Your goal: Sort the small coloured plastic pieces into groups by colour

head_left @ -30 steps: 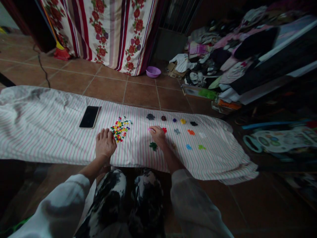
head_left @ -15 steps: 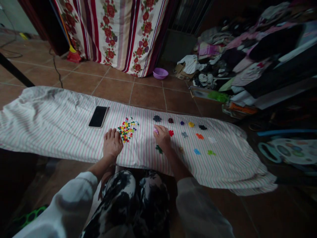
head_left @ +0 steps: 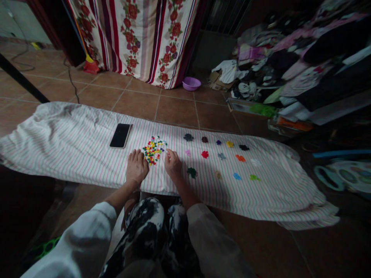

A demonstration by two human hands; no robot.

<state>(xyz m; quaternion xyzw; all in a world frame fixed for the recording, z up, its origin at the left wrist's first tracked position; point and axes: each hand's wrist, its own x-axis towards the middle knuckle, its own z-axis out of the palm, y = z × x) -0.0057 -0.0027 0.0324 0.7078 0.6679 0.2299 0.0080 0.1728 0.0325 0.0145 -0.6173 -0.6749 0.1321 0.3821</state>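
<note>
My left hand (head_left: pixel 137 166) lies palm down on the striped cloth (head_left: pixel 87 154), fingers stretched out. Its fingertips touch the left edge of a mixed pile of small coloured pieces (head_left: pixel 153 148), too small to name. Just right of that pile is my right hand (head_left: pixel 173 164), thumb and fingers drawn together; whether a piece is between them is hidden. Farther right lie little single-colour heaps, among them a pink heap (head_left: pixel 188 153), a red heap (head_left: pixel 205 154), a dark green heap (head_left: pixel 191 172), a yellow heap (head_left: pixel 229 144) and an orange heap (head_left: pixel 240 158).
A phone (head_left: pixel 120 136) rests on the cloth left of the mixed pile. Beyond the cloth are a tiled floor (head_left: pixel 139 100), a purple basin (head_left: pixel 191 83) and a flowered curtain (head_left: pixel 145 42). Clothes (head_left: pixel 261 58) are heaped at the right.
My right hand has moved left, from the pink heap to the right edge of the mixed pile. My left hand stays by the pile. The whole view has shifted slightly.
</note>
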